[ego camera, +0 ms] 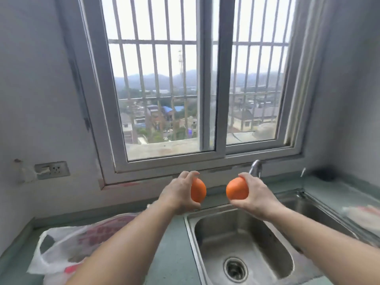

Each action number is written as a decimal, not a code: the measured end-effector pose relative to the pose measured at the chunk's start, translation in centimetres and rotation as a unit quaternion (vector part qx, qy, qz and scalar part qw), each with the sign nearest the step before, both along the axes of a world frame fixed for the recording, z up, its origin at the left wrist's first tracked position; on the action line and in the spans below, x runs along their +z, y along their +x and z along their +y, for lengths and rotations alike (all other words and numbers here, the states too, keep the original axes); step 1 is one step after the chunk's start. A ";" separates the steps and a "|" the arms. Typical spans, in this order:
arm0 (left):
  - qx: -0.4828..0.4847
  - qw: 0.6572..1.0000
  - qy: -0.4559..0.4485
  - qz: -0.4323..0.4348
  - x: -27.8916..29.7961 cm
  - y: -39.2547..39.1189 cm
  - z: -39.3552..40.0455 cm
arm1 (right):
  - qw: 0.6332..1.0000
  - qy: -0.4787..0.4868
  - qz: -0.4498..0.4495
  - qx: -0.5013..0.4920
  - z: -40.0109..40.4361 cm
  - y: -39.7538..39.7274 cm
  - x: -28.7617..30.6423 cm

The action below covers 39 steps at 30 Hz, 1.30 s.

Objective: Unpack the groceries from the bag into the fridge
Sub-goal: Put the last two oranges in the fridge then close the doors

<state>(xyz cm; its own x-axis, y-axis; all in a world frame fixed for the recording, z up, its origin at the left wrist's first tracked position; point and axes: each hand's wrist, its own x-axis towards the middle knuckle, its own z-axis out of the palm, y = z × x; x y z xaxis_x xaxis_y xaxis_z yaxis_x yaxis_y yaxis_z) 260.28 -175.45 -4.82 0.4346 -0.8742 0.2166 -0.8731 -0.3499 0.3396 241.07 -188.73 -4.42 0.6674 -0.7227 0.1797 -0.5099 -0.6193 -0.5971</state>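
My left hand [178,192] grips an orange [199,190], fingers curled round its left side. My right hand [256,194] grips a second orange [236,189] from the right. Both fruits are held up side by side above the far edge of the sink, a small gap between them. A white plastic grocery bag [61,245] with red print lies on the green counter at lower left, partly hidden by my left forearm. No fridge is in view.
A steel sink [246,243] with a drain sits below my hands, its tap [256,167] behind the right orange. A barred window [205,89] fills the wall ahead. A wall socket [52,169] is at left. Another white and red bag [364,214] lies on the right counter.
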 end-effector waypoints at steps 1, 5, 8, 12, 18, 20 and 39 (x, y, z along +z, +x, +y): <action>-0.024 1.000 -0.007 -0.006 0.5 -1.4 -1.6 | 1.000 -0.003 -0.001 -0.024 -0.8 -2.1 0.5; -0.131 0.991 -0.033 -0.026 2.1 -7.4 -7.6 | 0.990 -0.006 -0.018 -0.143 -2.8 -10.1 2.1; -0.211 0.976 -0.053 -0.026 2.9 -12.1 -11.4 | 0.970 -0.014 -0.026 -0.240 -2.8 -16.3 2.8; -0.316 0.946 -0.072 -0.010 2.7 -19.5 -15.3 | 0.930 -0.017 -0.035 -0.365 -1.1 -24.7 3.1; -0.465 0.883 -0.067 0.012 1.8 -33.2 -16.7 | 0.854 -0.014 -0.039 -0.518 5.7 -36.6 2.2; -0.507 0.859 -0.062 0.021 1.9 -38.3 -16.0 | 0.829 -0.008 -0.041 -0.558 8.5 -40.3 2.0; -0.721 0.692 -0.036 0.022 3.8 -76.2 -1.5 | 0.643 -0.037 -0.089 -0.760 31.0 -70.4 1.5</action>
